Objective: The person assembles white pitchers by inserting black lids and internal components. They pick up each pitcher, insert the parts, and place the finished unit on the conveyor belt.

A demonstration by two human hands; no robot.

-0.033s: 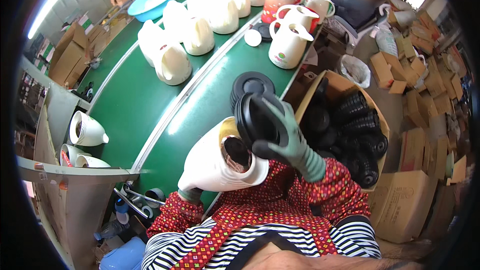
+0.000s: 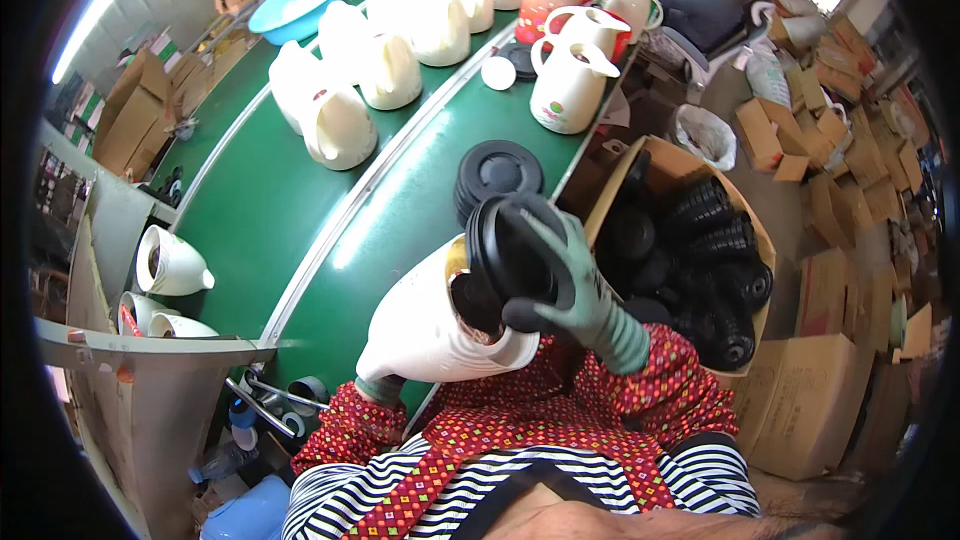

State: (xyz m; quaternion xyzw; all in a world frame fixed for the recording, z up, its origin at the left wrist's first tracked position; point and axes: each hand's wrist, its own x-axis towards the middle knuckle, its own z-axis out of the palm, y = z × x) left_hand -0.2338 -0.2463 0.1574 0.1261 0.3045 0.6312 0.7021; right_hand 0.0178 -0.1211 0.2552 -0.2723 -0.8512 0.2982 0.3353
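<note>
We hold one white pot (image 2: 412, 330) in the left hand (image 2: 380, 391), whose fingers are mostly hidden, and grip one black disc (image 2: 512, 262) in the right hand (image 2: 575, 285), at the pot's mouth, toward two o'clock. We count one stack of black discs (image 2: 500, 168) at twelve, three white shells (image 2: 175, 265) near nine, one blue basin (image 2: 285, 35) at eleven. Our counter (image 2: 400, 210) is green; an open carton (image 2: 672, 160) of black parts (image 2: 710, 240) stands at three, brown boxes (image 2: 800, 380) beyond.
</note>
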